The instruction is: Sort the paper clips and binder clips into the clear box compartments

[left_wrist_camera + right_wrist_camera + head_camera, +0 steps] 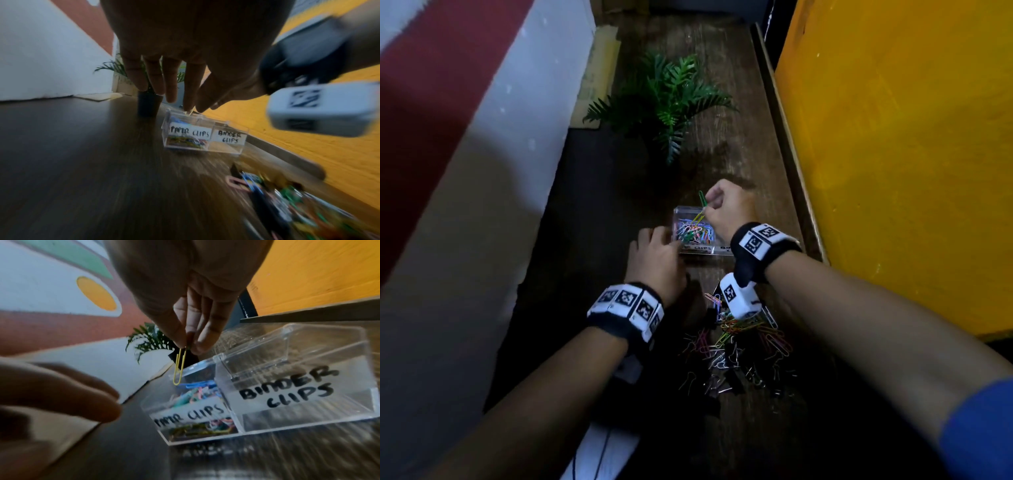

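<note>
Above the clear box (287,402), right hand (180,288) fingers (176,331) pinch a yellow paper clip (179,368); left hand (655,260) fingers relaxed.

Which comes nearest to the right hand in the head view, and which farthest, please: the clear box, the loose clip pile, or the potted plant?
From the right hand:
1. Clear box, directly under its fingers.
2. Loose clip pile, nearer the person, beneath the forearm.
3. Potted plant, far up the table.
</note>
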A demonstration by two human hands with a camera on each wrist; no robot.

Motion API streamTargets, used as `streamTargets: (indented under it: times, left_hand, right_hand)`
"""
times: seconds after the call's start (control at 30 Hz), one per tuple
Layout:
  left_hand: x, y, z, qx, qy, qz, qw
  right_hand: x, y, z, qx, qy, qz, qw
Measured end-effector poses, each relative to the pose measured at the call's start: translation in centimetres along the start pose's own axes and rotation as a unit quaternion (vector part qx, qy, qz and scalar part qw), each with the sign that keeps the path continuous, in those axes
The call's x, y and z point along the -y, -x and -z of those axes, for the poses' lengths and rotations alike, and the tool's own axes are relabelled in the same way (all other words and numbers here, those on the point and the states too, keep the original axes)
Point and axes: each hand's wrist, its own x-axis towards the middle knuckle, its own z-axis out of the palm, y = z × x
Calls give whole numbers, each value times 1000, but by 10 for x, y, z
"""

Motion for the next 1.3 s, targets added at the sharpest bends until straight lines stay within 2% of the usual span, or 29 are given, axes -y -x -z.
streamTargets:
  times: [0.13,0.23,0.37,0.43,0.5,0.57,0.67,0.77,0.93,1.03,1.17,1.3]
  left_hand:
    - [8,35,-11,27,46,19,998]
    - [8,55,-23,43,70,13,997]
    - [-2,69,-36,58,88,-13,994]
    - [-9,75,-42,62,100,-45,992]
    - [-15,83,-49,80,94,-72,990]
    - [-19,91,-56,100,80,-92,987]
    - [-21,97,-64,125,56,-103,985]
    - [-18,92,-65,139,33,-108,984]
    - [-13,81,-62,117,40,-115,986]
    - [-13,77,-60,107,52,-113,986]
    - [-13,76,-58,94,45,-109,989]
    - [-14,78,-59,123,15,-106,987]
  right_hand:
    - [-7,-4,-13,69,132,-3,989]
    - [-9,-2,-12,137,240,15,961]
    - [-10,5,2,194,311,65,928]
    - [-14,14,12,178,289,106,935]
    - [-20,30,24,134,233,131,954]
    - [-30,54,37,103,191,135,967]
    - [-50,106,54,93,161,117,976]
    - [-75,160,54,103,171,129,971]
    - [-104,220,38,151,221,180,947]
    - [-115,233,36,157,249,166,941]
    - [-119,230,43,132,273,148,941]
    - [-110,226,44,121,281,146,941]
